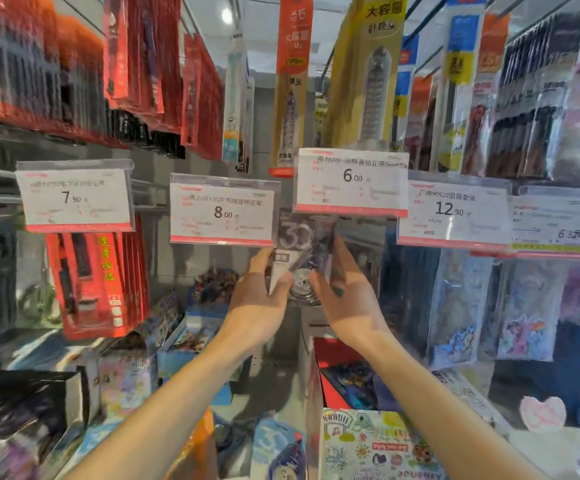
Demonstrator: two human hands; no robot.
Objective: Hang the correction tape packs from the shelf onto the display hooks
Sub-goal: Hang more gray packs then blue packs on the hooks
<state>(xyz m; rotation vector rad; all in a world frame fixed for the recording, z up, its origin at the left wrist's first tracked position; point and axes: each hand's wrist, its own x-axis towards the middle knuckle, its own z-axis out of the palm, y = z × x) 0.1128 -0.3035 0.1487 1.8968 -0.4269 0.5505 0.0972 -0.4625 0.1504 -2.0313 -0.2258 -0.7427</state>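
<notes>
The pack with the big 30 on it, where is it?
The correction tape pack is in the middle of the head view, held between the left hand and right hand, just below the 6.00 price tag.

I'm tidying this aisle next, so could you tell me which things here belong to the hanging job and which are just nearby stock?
Job: correction tape pack, left hand, right hand, 6.00 price tag.
Nearby: red packs, 8.00 price tag, sticker sheet.

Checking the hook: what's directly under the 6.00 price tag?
A correction tape pack, held by left hand and right hand. Its top and the hook are hidden behind the 6.00 price tag.
</notes>
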